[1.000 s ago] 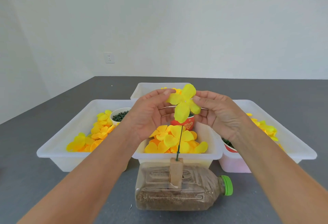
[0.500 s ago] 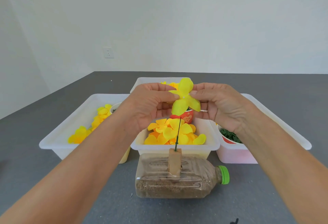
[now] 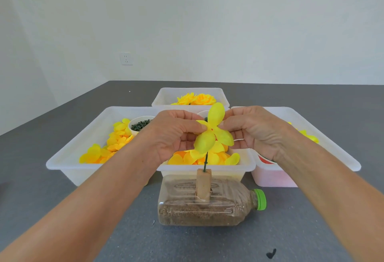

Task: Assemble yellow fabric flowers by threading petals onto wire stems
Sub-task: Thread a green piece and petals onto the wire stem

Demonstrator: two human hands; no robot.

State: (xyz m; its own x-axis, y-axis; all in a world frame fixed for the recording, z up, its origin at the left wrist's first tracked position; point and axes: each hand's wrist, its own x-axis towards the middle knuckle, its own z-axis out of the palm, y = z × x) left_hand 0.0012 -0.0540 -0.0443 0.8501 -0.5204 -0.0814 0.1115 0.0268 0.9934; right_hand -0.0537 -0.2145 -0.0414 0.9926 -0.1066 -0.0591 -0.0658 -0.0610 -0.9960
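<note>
A: L-to-R? 
B: Left hand [image 3: 174, 135] pinches the four-lobed petal piece [image 3: 214, 131] atop the wire stem [image 3: 205, 161]; right hand [image 3: 252, 130] pinches its other side.
A: Risk?
B: Uneven push, prob. bends the wire or tears the fabric hole.

- Bottle [image 3: 207, 205] lies at lower centre, block [image 3: 203, 184] on it, stem [image 3: 206, 161] in the block.
- Three trays behind: left [image 3: 68, 164], centre [image 3: 245, 168], right [image 3: 340, 153].
- Fourth tray [image 3: 166, 95] farther back.

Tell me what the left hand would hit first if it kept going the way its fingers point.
The left hand points rightward at the yellow petal piece it already pinches; beyond that, probably the right hand.
</note>
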